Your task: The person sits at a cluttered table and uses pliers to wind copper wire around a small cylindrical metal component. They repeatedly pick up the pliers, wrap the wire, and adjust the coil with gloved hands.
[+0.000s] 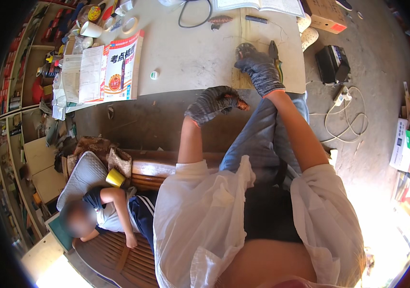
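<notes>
Both my hands wear grey striped knit gloves with orange cuffs. My left hand (pixel 210 105) is just off the table's near edge, its fingers curled round a reddish-brown piece (pixel 242 103) that looks like a bundle of copper wire. On the table, my right hand (pixel 258 69) has its fingers bent down at a dark rounded thing (pixel 246 48), whose kind I cannot make out. Pliers (pixel 274 50) with green and yellow handles lie right beside that hand, jaws pointing away. Farther back are another reddish-brown spindle-shaped piece (pixel 220 19) and a dark cylinder (pixel 256 19) with thin wires.
On the pale table (pixel 181 62) are a book (pixel 121 67), papers, a small white cap (pixel 154 75), tape rolls and a black cable (pixel 180 19). A black battery-like box (pixel 332 64) and a power strip (pixel 342 96) lie on the floor. Behind me a person (pixel 118 206) lies on a wooden bench.
</notes>
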### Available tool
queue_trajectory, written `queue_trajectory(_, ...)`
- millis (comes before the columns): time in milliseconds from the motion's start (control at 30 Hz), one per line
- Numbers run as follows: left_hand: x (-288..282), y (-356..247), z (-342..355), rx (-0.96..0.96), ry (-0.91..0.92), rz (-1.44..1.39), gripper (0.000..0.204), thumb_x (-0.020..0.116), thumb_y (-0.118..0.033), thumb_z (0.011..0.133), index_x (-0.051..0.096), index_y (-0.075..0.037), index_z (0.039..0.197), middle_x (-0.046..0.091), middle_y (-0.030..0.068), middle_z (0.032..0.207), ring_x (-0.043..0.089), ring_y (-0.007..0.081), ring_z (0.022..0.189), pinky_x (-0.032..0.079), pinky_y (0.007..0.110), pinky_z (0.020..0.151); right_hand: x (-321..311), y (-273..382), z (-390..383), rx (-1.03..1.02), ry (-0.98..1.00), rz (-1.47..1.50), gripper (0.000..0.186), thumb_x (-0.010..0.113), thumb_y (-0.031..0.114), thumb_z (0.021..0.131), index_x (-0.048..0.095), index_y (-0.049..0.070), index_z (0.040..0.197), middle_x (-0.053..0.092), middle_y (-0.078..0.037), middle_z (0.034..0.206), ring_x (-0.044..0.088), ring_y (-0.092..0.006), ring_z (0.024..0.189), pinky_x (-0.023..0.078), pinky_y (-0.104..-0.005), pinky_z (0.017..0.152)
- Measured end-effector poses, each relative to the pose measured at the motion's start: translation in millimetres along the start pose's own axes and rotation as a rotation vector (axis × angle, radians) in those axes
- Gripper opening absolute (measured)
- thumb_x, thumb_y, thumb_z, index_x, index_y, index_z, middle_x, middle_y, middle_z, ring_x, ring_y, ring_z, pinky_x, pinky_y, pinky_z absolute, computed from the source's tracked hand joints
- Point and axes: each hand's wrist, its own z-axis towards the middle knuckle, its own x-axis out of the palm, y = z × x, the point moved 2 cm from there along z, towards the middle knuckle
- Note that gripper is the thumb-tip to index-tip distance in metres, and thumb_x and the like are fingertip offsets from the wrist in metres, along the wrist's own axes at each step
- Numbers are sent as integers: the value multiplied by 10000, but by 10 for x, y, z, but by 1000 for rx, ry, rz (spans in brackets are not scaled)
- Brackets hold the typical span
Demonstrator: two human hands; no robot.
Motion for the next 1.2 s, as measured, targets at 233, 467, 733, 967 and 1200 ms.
queue_trajectory(233, 171, 19, 87, -244, -227, 753, 270, 705, -245, 718, 643, -20, 854, 627, 189, 822, 587, 346, 832, 462, 421, 736, 199, 7, -64, -109, -19, -71, 208, 565, 21, 787, 661, 89, 959, 647, -100, 971, 617, -223, 848, 484, -320, 780)
queue_trajectory(467, 208, 468, -19, -84, -814, 732, 238, 698, -188, 751, 621, -32, 913, 606, 178, 826, 584, 338, 769, 464, 410, 704, 227, -50, -142, 26, 6, 0, 281, 632, 97, 787, 640, 123, 1067, 581, -97, 1169, 513, -304, 1105, 411, -379, 944)
queue_trajectory(733, 456, 1129, 185, 61, -1190, -375, 273, 630, -55, 823, 477, -26, 1047, 558, 102, 891, 568, 154, 667, 507, 269, 539, 128, 94, -232, 73, 102, -114, 299, 652, 149, 780, 634, 96, 1074, 585, -132, 1144, 530, -309, 1075, 419, -378, 939)
queue_trajectory(967, 724, 1155, 234, 214, -1345, -731, 302, 634, -117, 840, 429, -34, 1045, 558, 104, 871, 561, 150, 600, 519, 284, 529, 89, 329, -317, 4, 12, -68, 243, 647, 194, 782, 665, 90, 1001, 623, -128, 1054, 565, -285, 1016, 422, -382, 914)
queue_trajectory(1200, 744, 1150, 161, 260, -1252, -777, 288, 649, -134, 834, 447, -35, 1014, 566, 96, 837, 574, 154, 607, 522, 292, 544, 297, 447, -706, 410, 75, 316, 226, 622, 162, 829, 643, 47, 1023, 658, -100, 985, 624, -174, 880, 473, -286, 810)
